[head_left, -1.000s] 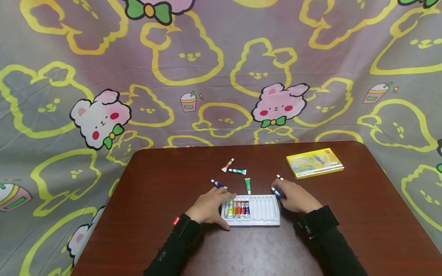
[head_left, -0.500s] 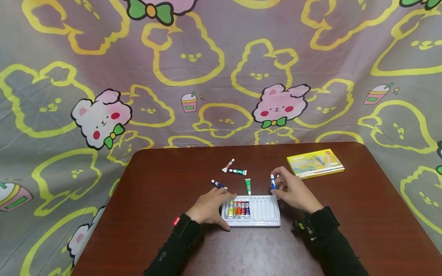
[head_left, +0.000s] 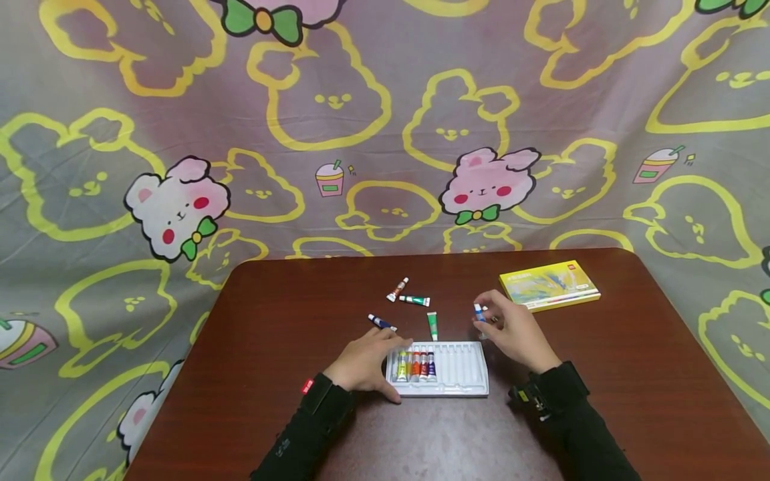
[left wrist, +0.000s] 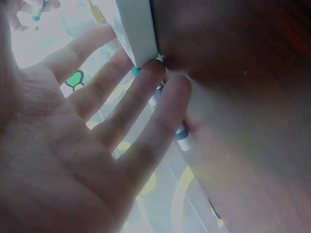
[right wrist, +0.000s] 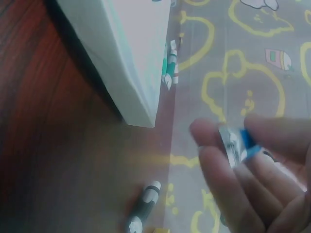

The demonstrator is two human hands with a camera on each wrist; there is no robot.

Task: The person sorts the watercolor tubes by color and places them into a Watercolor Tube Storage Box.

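Observation:
In the head view, a white plastic tray (head_left: pixel 462 367) lies on the table, several paint tubes (head_left: pixel 415 366) in yellow, orange, red and violet filling slots on its left side. My left hand (head_left: pixel 365 361) rests against the tray's left end; in the left wrist view its fingers (left wrist: pixel 146 111) are straight, tips at the tray's edge. Just beyond the tray's far right corner, my right hand (head_left: pixel 512 334) pinches a blue paint tube (head_left: pixel 479 312) between thumb and fingers. The right wrist view shows that tube end-on, its crimped silver end (right wrist: pixel 235 148) towards the camera.
Beyond the tray lie a green paint tube (head_left: pixel 432 326), a teal one (head_left: pixel 414 300), a brown one (head_left: pixel 397 289) and a dark blue one (head_left: pixel 381 322). A black paint tube (right wrist: pixel 142 208) lies near my right hand. The yellow box (head_left: pixel 550 285) sits at the back right.
My right hand has picked up the blue paint tube from beside the tray, raised it and tilted it in the fingers. My left hand stays at the tray.

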